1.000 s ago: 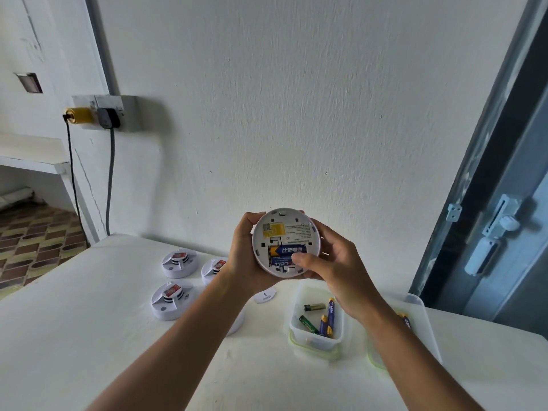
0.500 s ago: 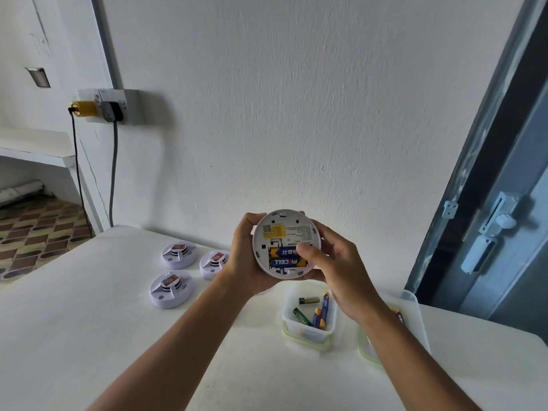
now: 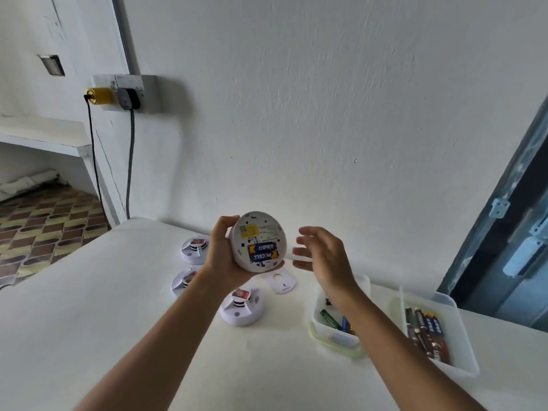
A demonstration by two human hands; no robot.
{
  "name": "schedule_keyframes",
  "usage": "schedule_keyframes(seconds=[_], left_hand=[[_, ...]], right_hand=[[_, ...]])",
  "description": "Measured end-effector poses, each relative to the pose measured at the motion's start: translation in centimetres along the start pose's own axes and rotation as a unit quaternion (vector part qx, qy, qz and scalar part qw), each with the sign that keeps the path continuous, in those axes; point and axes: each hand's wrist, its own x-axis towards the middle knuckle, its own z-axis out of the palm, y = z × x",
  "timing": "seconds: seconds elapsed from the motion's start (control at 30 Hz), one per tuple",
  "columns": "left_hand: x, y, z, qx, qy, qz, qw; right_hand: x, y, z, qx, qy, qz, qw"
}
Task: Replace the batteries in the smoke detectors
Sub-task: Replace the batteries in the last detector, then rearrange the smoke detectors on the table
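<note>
While a round white detector [image 3: 257, 241] is gripped at its left edge by the left hand [image 3: 223, 254], with the thumb over the top rim and the fingers curled beneath, its open back is turned toward the camera and two blue batteries [image 3: 262, 252] are seen seated side by side in the compartment below a yellow label. Just to the right, the right hand [image 3: 321, 258] is held apart from the detector, fingers spread and loose, with nothing pinched; it is blurred. Below the hands, a white desk [image 3: 89, 307] is seen, on which three more detectors [image 3: 242, 307] are set near one another and a small white cover [image 3: 281, 280] is laid flat just beside them. Further right, a clear tub [image 3: 336, 336] with a green rim is found holding a few batteries, and beside it a larger tray [image 3: 444, 339] is lined with more batteries.
</note>
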Motion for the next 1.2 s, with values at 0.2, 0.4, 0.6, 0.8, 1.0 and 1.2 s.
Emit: schedule_keyframes(seconds=[0.2, 0.4, 0.6, 0.8, 1.0, 1.2], left_hand=[[3.1, 3.0, -5.2, 0.002, 0.065, -0.033, 0.997], [7.1, 6.0, -10.5, 0.036, 0.042, -0.08, 0.995], [8.3, 6.3, -12.4, 0.041, 0.028, -0.126, 0.991], [8.1, 7.1, -12.5, 0.066, 0.02, -0.128, 0.989], [7.6, 8.0, -12.1, 0.052, 0.009, -0.113, 0.992], [7.3, 8.8, -12.0, 0.055, 0.013, -0.1, 0.993]], right_hand=[[6.9, 7.2, 4.8, -0.42, -0.108, 0.044, 0.9], [8.7, 10.5, 8.7, -0.562, -0.141, 0.09, 0.81], [8.9, 9.9, 9.9, -0.582, -0.09, 0.107, 0.801], [10.1, 5.5, 12.0, -0.188, 0.039, 0.125, 0.973], [10.2, 1.1, 15.5, -0.217, -0.063, 0.088, 0.97], [10.2, -0.4, 16.1, -0.239, -0.071, 0.077, 0.965]])
